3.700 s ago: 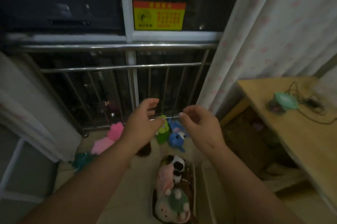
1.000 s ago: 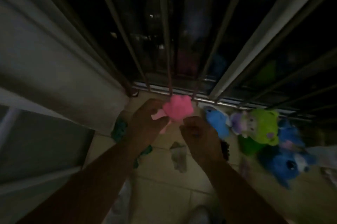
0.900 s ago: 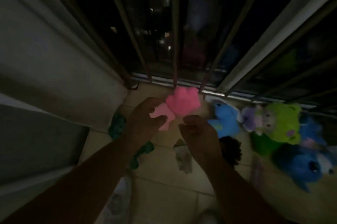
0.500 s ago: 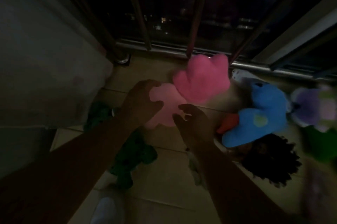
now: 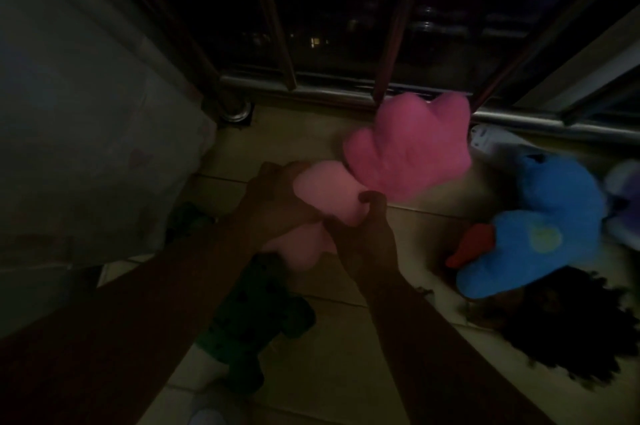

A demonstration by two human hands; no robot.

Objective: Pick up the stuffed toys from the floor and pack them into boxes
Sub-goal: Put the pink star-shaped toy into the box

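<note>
Both the left hand [image 5: 277, 206] and right hand [image 5: 363, 237] clasp the pale-pink soft plush toy [image 5: 325, 196] above the tiled floor [image 5: 329, 355]; a blue plush toy [image 5: 540, 227] lies right of them, a dark-green plush toy [image 5: 256, 320] beneath the left forearm.

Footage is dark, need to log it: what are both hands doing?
Left hand: closed on the pink toy.
Right hand: closed on the same toy.

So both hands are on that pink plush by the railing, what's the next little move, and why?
Probably close the grip and lift. The left hand and right hand already cup the pale body of the pink stuffed toy from either side, and it seems to lie low on the floor tiles. No box is in view, so it must come up before packing.
</note>
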